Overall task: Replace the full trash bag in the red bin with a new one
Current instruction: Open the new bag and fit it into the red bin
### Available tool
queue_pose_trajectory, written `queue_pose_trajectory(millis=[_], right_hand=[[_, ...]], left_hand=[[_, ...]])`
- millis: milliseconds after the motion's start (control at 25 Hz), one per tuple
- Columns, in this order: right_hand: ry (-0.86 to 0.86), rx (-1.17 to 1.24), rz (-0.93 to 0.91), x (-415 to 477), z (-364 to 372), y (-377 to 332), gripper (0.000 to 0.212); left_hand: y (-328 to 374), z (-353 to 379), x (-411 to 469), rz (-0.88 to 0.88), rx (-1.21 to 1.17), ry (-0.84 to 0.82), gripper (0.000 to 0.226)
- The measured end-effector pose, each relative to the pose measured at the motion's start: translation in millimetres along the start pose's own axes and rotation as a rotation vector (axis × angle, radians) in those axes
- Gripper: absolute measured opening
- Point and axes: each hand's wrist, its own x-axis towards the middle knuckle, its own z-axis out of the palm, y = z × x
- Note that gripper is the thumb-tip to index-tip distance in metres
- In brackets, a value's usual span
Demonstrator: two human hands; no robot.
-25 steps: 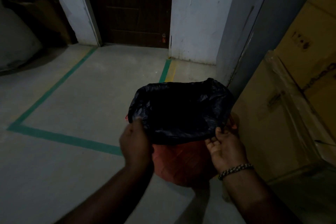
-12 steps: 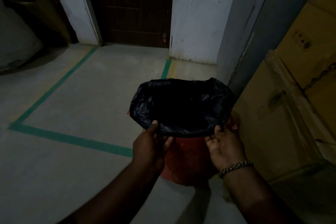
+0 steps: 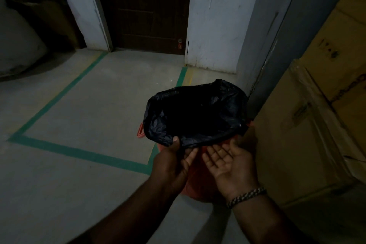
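A red bin is standing on the grey concrete floor at about five o'clock in the view, with a black trash bag lining it and draping over its rim; the bag's mouth is gaping open, and its inside is too dark to read; the left hand is reaching in at the bin's seven o'clock, thumb on top and fingers underneath, pinching the bag's near hem; the right hand, wearing a beaded bracelet at the wrist, is lying palm up at the bin's five o'clock, fingers spread and relaxed, gripping nothing, fingertips just under the hem, though whether they are touching the plastic I cannot tell; a red handle tab is poking out at the bin's nine o'clock; green floor tape is running across the floor at nine o'clock; stacked cardboard boxes are standing just beside the bin at three o'clock; a dark wooden door is standing at twelve o'clock.
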Motion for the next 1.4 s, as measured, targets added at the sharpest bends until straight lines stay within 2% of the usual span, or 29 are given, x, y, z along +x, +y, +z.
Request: queue_pose_trajectory(millis=[200,320,720,920,1160,1320,1400], right_hand=[[-0.009,0.056,-0.014,0,6,6,0.047],[-0.007,0.028,-0.013,12,2,5,0.018],[-0.02,0.016,-0.095,29,-7,-7,0.04],[-0.028,0.041,-0.062,21,-8,-13,0.01],[0.032,-0.057,0.0,0,-8,6,0.031],[0.052,-0.022,-0.043,-3,-3,11,0.012],[0.041,0.001,-0.077,0,-4,10,0.015]], left_hand=[[-15,4,-6,-0.012,0.095,-0.051,0.024],[-13,2,-3,-0.006,0.17,-0.011,0.026],[18,-4,5,0.019,0.13,0.077,0.018],[15,-2,8,0.002,0.075,0.039,0.031],[2,0,8,0.002,0.067,0.055,0.033],[-18,3,3,-0.003,0.139,0.022,0.033],[-21,1,5,0.013,0.165,0.001,0.033]])
